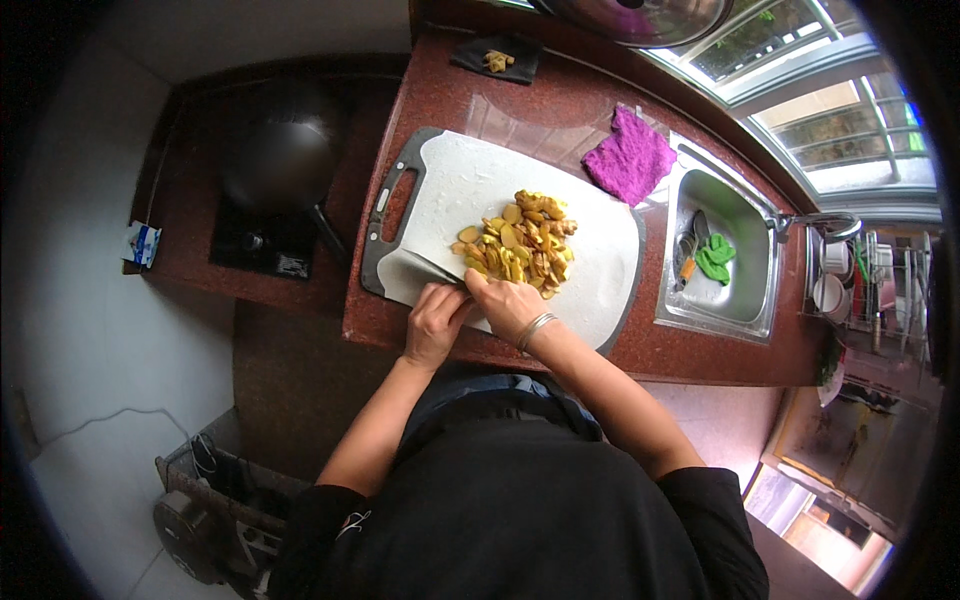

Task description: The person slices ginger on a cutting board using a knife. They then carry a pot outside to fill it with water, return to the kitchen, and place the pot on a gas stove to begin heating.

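My right hand (510, 306), with silvery bangles at the wrist, grips a kitchen knife (429, 264). The blade points up and left over the near left part of a white cutting board (600, 277) with a grey rim. Close against the blade, near the board's front edge, my left hand (436, 322) has its fingers curled. Whatever may be under those fingers is hidden. Just beyond my right hand lies a heap of sliced ginger (517, 244), with larger knobbly ginger pieces (541, 202) at its far side.
A purple cloth (631, 159) lies behind the board. The steel sink (739, 306) at right holds a green cloth (716, 259) and an orange-handled utensil (685, 271). Scraps (498, 61) rest on a black sheet (523, 69) at the back. A dark wok (277, 161) stands left.
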